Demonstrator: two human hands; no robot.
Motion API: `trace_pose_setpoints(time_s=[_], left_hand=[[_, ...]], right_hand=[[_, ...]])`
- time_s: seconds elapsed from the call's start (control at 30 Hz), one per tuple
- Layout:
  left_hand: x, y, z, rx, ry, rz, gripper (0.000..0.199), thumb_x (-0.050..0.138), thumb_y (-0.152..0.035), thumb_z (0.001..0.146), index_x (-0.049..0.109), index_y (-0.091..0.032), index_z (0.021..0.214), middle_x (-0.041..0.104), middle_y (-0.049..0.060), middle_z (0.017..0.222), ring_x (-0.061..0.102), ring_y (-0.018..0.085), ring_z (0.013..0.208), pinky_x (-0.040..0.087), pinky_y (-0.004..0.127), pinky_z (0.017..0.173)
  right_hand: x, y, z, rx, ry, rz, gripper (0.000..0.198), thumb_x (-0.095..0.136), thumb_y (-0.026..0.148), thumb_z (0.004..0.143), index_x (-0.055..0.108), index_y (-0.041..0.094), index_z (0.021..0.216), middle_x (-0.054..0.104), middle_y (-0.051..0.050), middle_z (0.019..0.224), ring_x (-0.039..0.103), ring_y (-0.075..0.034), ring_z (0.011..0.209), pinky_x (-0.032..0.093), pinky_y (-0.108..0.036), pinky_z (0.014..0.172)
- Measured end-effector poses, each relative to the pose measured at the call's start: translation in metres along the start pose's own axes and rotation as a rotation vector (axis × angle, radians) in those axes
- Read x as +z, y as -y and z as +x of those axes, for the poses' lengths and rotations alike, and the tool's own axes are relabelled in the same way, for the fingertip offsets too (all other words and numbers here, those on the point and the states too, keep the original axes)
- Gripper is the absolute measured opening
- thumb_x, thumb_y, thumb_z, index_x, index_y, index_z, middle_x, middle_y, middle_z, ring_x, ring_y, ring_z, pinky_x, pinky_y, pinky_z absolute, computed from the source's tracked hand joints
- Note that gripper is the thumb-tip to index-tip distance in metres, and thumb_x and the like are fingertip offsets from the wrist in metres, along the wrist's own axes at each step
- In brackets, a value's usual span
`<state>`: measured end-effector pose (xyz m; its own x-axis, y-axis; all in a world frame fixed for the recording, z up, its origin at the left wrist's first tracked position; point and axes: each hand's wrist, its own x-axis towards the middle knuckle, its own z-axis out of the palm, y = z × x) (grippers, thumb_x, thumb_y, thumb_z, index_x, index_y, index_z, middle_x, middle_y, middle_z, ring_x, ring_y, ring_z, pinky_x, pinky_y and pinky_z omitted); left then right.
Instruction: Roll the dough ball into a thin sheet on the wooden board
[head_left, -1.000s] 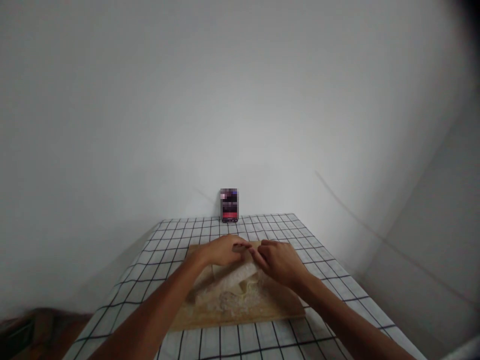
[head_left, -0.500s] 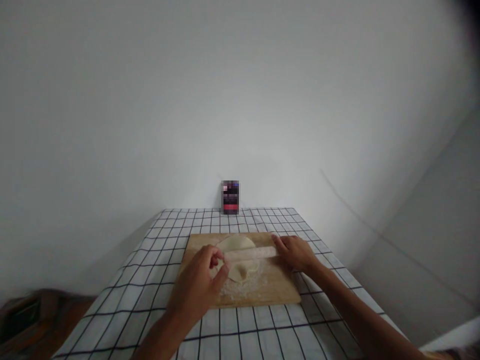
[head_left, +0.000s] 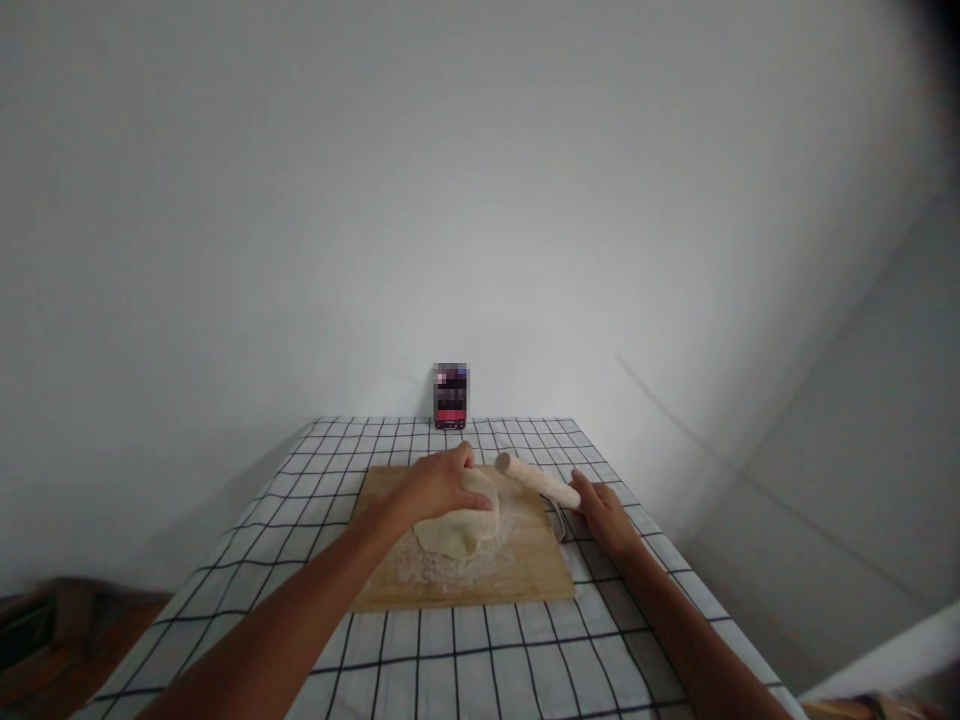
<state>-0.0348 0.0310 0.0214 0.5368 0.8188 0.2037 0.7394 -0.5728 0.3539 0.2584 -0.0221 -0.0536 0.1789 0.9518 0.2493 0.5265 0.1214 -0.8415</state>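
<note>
A flattened sheet of dough (head_left: 448, 535) lies on a wooden board (head_left: 525, 580) dusted with flour. Over the dough's far edge is my left hand (head_left: 446, 482), thumb on top and fingers curled round the edge, gripping it. My right hand (head_left: 604, 515) is wrapped round one end of a pale wooden rolling pin (head_left: 536, 478), off the board's right side. The pin's free end points up and left, raised clear of the dough. A thin cord loop (head_left: 559, 522) shows at the board's right edge below the pin.
A white tablecloth with a black grid (head_left: 420, 660) covers the table. At the far edge, a dark upright phone-like object (head_left: 451, 396), its front pixelated, leans by the wall (head_left: 450, 200). Something brown (head_left: 82, 630) stands low at the left.
My left hand has let go of the rolling pin and moved onto the dough's far edge. My right hand has lifted the pin off the dough, tilting it to the right.
</note>
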Motion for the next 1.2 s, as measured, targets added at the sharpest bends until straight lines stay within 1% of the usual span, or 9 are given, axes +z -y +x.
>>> trace_pose_setpoints(time_s=[0.13, 0.27, 0.4, 0.53, 0.63, 0.8, 0.97, 1.1, 1.2], left_hand=[[-0.026, -0.01, -0.019, -0.037, -0.124, -0.14, 0.04, 0.077, -0.056, 0.078, 0.072, -0.028, 0.107, 0.076, 0.0, 0.095, 0.069, 0.022, 0.086, 0.048, 0.032, 0.078], [-0.084, -0.008, -0.034, -0.082, -0.38, -0.398, 0.045, 0.075, -0.058, 0.077, 0.073, -0.023, 0.106, 0.077, 0.002, 0.102, 0.069, 0.022, 0.087, 0.051, 0.031, 0.074], [-0.116, 0.0, -0.035, -0.056, -0.047, -0.475, 0.05, 0.066, -0.066, 0.081, 0.075, -0.02, 0.097, 0.075, 0.003, 0.087, 0.067, 0.02, 0.076, 0.049, 0.028, 0.064], [-0.077, 0.003, -0.013, 0.027, 0.385, -0.328, 0.039, 0.08, -0.056, 0.073, 0.078, -0.024, 0.094, 0.079, 0.0, 0.091, 0.071, 0.021, 0.083, 0.049, 0.027, 0.069], [-0.034, 0.004, 0.01, 0.121, 0.48, -0.269, 0.029, 0.084, -0.046, 0.07, 0.08, -0.026, 0.09, 0.081, -0.002, 0.094, 0.073, 0.022, 0.089, 0.05, 0.026, 0.072], [-0.003, 0.007, 0.019, 0.137, 0.29, -0.277, 0.028, 0.069, -0.045, 0.088, 0.077, -0.026, 0.108, 0.078, 0.003, 0.116, 0.07, 0.024, 0.11, 0.053, 0.033, 0.094], [0.022, 0.0, -0.032, 0.167, -0.094, 0.022, 0.052, 0.041, -0.051, 0.106, 0.047, -0.027, 0.151, 0.043, 0.009, 0.164, 0.028, 0.03, 0.156, 0.024, 0.055, 0.126], [0.035, -0.007, -0.081, 0.259, 0.019, 0.197, 0.065, 0.034, -0.055, 0.107, 0.021, -0.028, 0.165, 0.018, 0.008, 0.173, 0.016, 0.032, 0.159, 0.024, 0.057, 0.126], [0.025, -0.009, -0.11, 0.289, 0.093, 0.197, 0.068, 0.035, -0.053, 0.108, 0.01, -0.03, 0.166, 0.016, 0.006, 0.173, 0.018, 0.03, 0.159, 0.022, 0.054, 0.128]], right_hand=[[0.0, -0.004, 0.002, 0.035, -0.008, 0.034, 0.062, 0.034, 0.075, 0.092, 0.044, 0.025, 0.057, 0.039, 0.004, 0.049, 0.039, -0.016, 0.05, 0.028, -0.031, 0.051], [0.0, -0.008, 0.004, 0.067, -0.036, 0.052, 0.061, 0.034, 0.074, 0.093, 0.045, 0.025, 0.059, 0.042, 0.003, 0.05, 0.04, -0.016, 0.052, 0.029, -0.031, 0.052], [0.0, -0.006, 0.004, 0.076, -0.056, 0.069, 0.061, 0.035, 0.075, 0.091, 0.045, 0.025, 0.058, 0.042, 0.003, 0.049, 0.038, -0.016, 0.051, 0.027, -0.031, 0.051], [0.0, -0.001, 0.004, 0.065, -0.051, 0.079, 0.062, 0.035, 0.078, 0.089, 0.041, 0.026, 0.056, 0.038, 0.003, 0.047, 0.036, -0.015, 0.05, 0.026, -0.031, 0.05], [-0.001, 0.0, 0.003, 0.062, -0.057, 0.078, 0.061, 0.034, 0.079, 0.089, 0.038, 0.027, 0.056, 0.038, 0.003, 0.048, 0.036, -0.016, 0.05, 0.027, -0.031, 0.049], [-0.003, 0.002, 0.001, 0.072, -0.053, 0.081, 0.06, 0.036, 0.077, 0.089, 0.039, 0.026, 0.057, 0.04, 0.003, 0.049, 0.036, -0.015, 0.05, 0.028, -0.031, 0.05], [-0.003, 0.0, 0.002, 0.097, -0.057, 0.096, 0.059, 0.039, 0.076, 0.089, 0.04, 0.026, 0.057, 0.041, 0.003, 0.049, 0.038, -0.016, 0.051, 0.027, -0.031, 0.05], [-0.003, -0.005, 0.002, 0.093, -0.016, 0.076, 0.061, 0.037, 0.076, 0.09, 0.043, 0.025, 0.057, 0.039, 0.004, 0.049, 0.037, -0.015, 0.051, 0.026, -0.031, 0.051], [-0.002, -0.006, 0.003, 0.064, 0.001, 0.041, 0.063, 0.036, 0.077, 0.09, 0.044, 0.025, 0.056, 0.041, 0.003, 0.049, 0.039, -0.015, 0.051, 0.027, -0.031, 0.052]])
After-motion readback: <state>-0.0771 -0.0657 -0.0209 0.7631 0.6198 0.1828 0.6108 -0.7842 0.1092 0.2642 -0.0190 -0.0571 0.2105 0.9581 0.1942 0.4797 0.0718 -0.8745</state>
